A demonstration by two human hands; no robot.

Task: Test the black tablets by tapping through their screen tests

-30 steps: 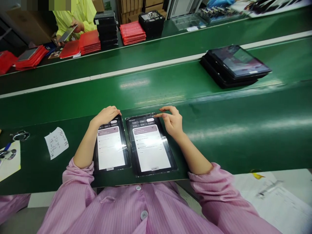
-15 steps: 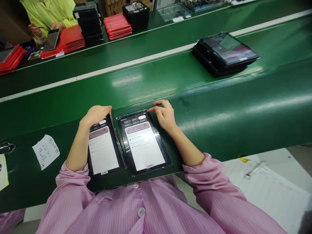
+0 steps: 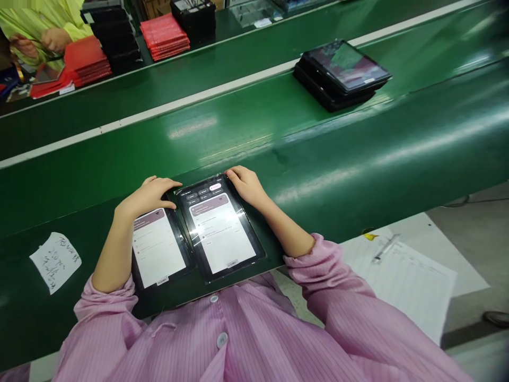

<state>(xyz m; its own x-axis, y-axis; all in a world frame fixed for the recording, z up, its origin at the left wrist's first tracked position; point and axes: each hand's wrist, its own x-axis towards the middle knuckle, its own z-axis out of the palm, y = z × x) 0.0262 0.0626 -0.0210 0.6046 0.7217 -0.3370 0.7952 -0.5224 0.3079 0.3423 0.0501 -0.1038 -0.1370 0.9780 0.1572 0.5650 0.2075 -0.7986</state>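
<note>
Tablet (image 3: 220, 231), lit up, lay on the green bench (image 3: 97, 239). The right hand (image 3: 247, 185) touched its upper right corner, fingers bunched; whether it gripped could not be told. Left of that tablet, the left hand (image 3: 148, 196), thumb and fingers parted, covered the top of a second tablet (image 3: 159, 248).

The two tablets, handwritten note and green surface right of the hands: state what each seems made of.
Left tablet and right tablet: glossy, probably glass, perhaps film-covered; bright reflections along edges. Note: matte paper, thin and inked. Green surface: perhaps rubber or plastic, satin; broad soft glare.
</note>
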